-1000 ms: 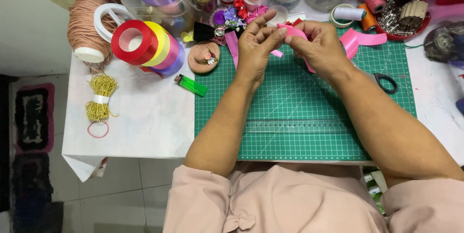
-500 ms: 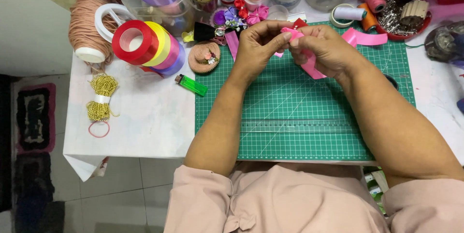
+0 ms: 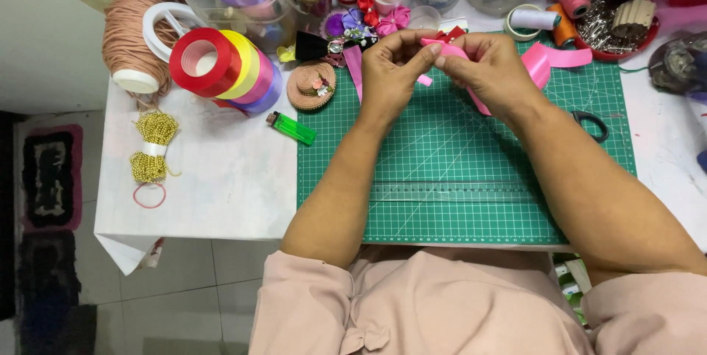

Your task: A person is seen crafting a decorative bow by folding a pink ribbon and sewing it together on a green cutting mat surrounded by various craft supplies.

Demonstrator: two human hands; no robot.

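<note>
Folded pink ribbon [image 3: 449, 51], pinched above green cutting mat [image 3: 456, 171]

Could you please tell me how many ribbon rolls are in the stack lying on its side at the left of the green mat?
4: red roll in front, then yellow roll, pink roll and purple roll behind it; more may be hidden.

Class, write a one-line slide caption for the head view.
Both hands, left and right, pinch a pink ribbon above a green cutting mat.
</note>
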